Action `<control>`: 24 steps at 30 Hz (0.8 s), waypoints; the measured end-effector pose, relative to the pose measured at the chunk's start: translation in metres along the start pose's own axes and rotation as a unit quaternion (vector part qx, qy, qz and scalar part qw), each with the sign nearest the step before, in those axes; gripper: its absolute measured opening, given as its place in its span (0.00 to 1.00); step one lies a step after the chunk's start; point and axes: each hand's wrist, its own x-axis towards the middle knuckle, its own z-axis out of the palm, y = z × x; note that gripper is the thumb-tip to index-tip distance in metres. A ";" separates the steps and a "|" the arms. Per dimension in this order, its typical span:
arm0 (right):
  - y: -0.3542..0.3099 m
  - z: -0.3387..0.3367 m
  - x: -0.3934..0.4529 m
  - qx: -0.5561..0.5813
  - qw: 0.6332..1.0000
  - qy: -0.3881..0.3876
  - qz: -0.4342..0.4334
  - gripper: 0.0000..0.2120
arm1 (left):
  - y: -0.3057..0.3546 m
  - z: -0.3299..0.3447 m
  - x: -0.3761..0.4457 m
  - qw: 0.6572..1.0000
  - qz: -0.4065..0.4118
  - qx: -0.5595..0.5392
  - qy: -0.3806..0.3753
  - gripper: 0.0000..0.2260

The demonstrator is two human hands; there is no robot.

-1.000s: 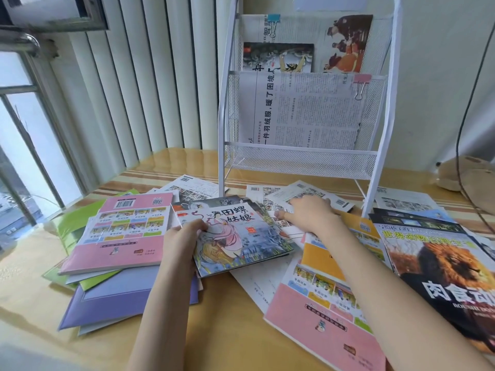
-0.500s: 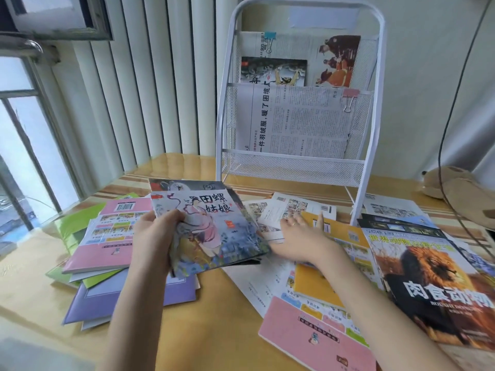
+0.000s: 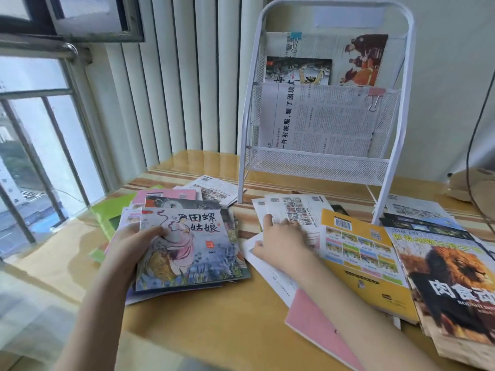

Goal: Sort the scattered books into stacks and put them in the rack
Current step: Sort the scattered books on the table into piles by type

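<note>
My left hand [image 3: 136,246] grips a small stack of picture books by its left edge; the top one is an illustrated book [image 3: 187,245] showing a figure in a pink robe. The stack hangs over a pile of pink, green and purple booklets [image 3: 126,210]. My right hand [image 3: 281,241] rests with spread fingers on white booklets [image 3: 294,210] in the middle of the table. A yellow workbook [image 3: 361,253] and a lion magazine [image 3: 450,277] lie to the right. The white mesh rack [image 3: 316,170] stands at the back, holding newspapers and a book.
A pink booklet [image 3: 321,325] lies near the front edge beside my right forearm. More printed sheets [image 3: 417,210] lie behind the rack's right leg. A brown soft object [image 3: 471,186] and a black cable [image 3: 474,129] are at far right. A window is at left.
My left hand lifted the illustrated book stack off the table and carried it left over the booklet pile. My right hand slid across the white booklets and spread its fingers.
</note>
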 end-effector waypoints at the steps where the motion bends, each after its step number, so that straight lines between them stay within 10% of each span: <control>1: -0.005 -0.001 -0.002 -0.029 1.000 0.000 -0.010 0.34 | -0.002 0.000 0.001 1.000 0.005 0.000 -0.003 0.05; 5: -0.017 -0.004 -0.006 -0.087 0.993 -0.037 0.074 0.30 | -0.005 0.001 0.000 1.000 0.015 0.002 -0.012 0.05; 15: -0.005 0.006 0.001 0.191 0.967 0.038 0.161 0.24 | -0.008 -0.001 0.001 1.000 0.008 0.027 -0.009 0.12; 20: -0.008 -0.008 0.022 0.016 0.977 -0.052 0.205 0.35 | -0.008 -0.002 -0.001 0.999 0.012 0.027 -0.014 0.12; 24: -0.001 -0.002 0.008 -0.072 0.978 -0.001 0.194 0.26 | -0.006 -0.002 -0.003 1.000 0.012 0.013 -0.020 0.11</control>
